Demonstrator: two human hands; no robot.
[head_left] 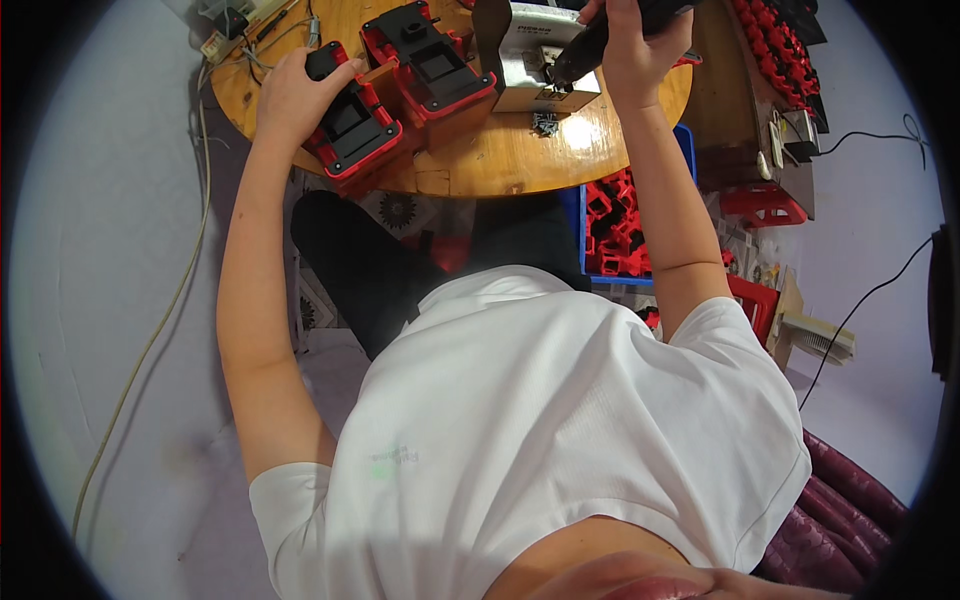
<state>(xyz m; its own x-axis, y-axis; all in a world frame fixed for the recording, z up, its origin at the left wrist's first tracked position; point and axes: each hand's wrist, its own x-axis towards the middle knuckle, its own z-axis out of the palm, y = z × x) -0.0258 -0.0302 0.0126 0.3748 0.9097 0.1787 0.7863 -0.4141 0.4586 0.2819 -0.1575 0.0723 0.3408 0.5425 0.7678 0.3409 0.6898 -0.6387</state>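
My left hand (295, 95) is wrapped over the upper end of a black-and-red plastic housing (363, 145), which has a dark rectangular window. That housing leans on a red block near the table's left front edge. Just right of it lies a second black-and-red housing (435, 65) of the same kind. In my right hand (638, 62) I grip a black power screwdriver (590, 55). Its tip points down at the metal front of a silver screw feeder box (520, 88); whether they touch, I cannot tell. A small pile of screws (544, 124) lies before the box.
The round wooden table (470, 178) holds cables (270, 45) at its far left. Below its right edge stands a blue crate (620, 281) of red plastic parts. More red parts (775, 55) lie at the far right, above a red stool (765, 206).
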